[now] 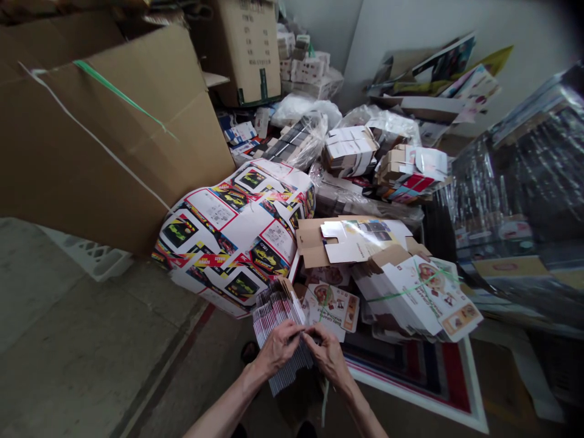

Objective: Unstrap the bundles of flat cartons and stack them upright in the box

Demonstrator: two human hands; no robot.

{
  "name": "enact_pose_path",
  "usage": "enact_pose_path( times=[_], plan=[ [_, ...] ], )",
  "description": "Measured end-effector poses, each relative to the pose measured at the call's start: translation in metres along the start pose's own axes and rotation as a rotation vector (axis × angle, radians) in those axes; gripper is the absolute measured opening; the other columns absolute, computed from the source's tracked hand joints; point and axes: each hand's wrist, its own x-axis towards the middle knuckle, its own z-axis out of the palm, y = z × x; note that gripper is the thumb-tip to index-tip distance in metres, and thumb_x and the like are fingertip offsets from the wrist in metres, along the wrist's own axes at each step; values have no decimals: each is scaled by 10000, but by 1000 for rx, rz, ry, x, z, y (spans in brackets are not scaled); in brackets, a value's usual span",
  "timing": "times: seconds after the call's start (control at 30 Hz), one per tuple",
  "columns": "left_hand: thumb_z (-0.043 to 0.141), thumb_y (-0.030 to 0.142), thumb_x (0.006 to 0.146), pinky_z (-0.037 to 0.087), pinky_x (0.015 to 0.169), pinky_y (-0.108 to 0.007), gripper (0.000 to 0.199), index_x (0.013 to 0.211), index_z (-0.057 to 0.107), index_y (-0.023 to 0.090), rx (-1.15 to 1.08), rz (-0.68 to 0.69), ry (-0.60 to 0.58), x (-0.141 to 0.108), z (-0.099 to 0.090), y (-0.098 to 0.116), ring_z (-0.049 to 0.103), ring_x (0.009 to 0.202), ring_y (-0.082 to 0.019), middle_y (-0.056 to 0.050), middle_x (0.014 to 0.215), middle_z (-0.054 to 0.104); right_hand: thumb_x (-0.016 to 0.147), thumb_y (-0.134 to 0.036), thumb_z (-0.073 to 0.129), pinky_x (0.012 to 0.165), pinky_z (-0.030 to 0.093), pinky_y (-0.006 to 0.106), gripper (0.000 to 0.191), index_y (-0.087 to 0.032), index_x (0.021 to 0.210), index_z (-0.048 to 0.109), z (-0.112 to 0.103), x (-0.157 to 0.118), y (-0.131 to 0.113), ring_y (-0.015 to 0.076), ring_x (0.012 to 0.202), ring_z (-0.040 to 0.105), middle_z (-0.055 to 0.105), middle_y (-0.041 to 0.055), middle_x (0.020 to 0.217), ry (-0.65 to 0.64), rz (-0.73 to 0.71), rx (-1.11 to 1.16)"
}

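Observation:
A bundle of flat folded cartons [278,316], edges fanned, lies low in the middle of the head view, beneath both hands. My left hand [279,347] is closed over the bundle, fingertips pinched together. Close beside it, my right hand [325,351] is closed too, its fingertips nearly meeting the left ones. Whatever is between the fingers is too small to make out. A thin pale green strap [325,403] hangs below my right hand. Just behind the bundle is a green-tied stack of printed cartons [335,304].
A colourful printed sheet [241,225] covers a pile ahead. Large cardboard boxes [114,128] stand at the left, above a white plastic crate [98,258]. Tied carton stacks [424,295] lie to the right, near a film-wrapped pile [524,194] and a white-edged panel [477,389].

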Motion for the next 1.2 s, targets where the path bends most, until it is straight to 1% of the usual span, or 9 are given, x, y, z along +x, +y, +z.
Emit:
enact_pose_path(
  times=[0.27,0.33,0.43,0.53,0.67,0.83,0.93,1.0,1.2],
  plan=[
    [521,259,940,554,936,-373,158,943,650,167,-98,-14,-20,-1,-3,-1,613,1070,-222,-133,1222,533,922,-585,650,761,405,350,391,-210,840,725,2,-4,-2,209,807,577,651,28,833,34,-9,20],
    [579,225,861,551,899,-361,64,896,594,173,-65,-10,-56,1,-6,2,603,1014,-212,-121,1189,528,902,-585,673,769,413,348,387,-210,823,725,3,-3,-4,213,818,584,657,27,826,24,13,40],
    [658,210,782,522,906,-359,155,915,583,182,41,-1,-69,4,-10,7,586,1002,-219,-97,1137,535,898,-588,679,801,430,347,381,-214,844,728,5,-2,-6,221,857,605,682,26,850,-4,41,84],
    [595,246,875,487,880,-356,75,917,608,185,143,-53,-74,3,-12,7,595,960,-227,-82,1036,590,886,-608,686,829,449,353,395,-217,841,729,6,0,-5,229,870,616,696,24,855,-17,45,119],
    [537,302,946,455,799,-357,181,855,643,187,169,-91,-80,-4,-13,4,625,832,-237,-67,855,670,859,-642,697,840,473,359,430,-215,821,727,6,2,-5,240,868,630,702,28,833,-27,64,125],
    [508,297,959,503,919,-385,295,1136,710,174,137,-115,-20,-5,-12,7,722,970,-273,-111,1050,776,847,-669,686,811,479,348,464,-207,814,710,4,3,-6,234,846,628,689,24,815,-33,90,152],
    [535,259,924,501,775,-329,403,1302,610,143,107,-186,1,-3,-14,12,707,799,-232,-64,874,760,845,-670,673,817,470,360,470,-203,824,715,3,4,-4,245,854,628,694,35,824,7,104,135],
    [551,199,877,452,682,-296,351,1212,638,139,147,-224,-17,-2,-16,16,663,708,-205,-32,771,721,844,-676,660,817,460,374,481,-200,834,723,1,5,-2,255,847,623,700,47,823,55,119,106],
    [546,113,767,357,642,-292,211,790,754,140,285,-257,-93,3,-26,23,627,677,-190,-54,715,706,816,-706,657,789,448,388,511,-201,804,733,-2,10,7,262,798,604,697,62,788,174,134,45]
  ],
)
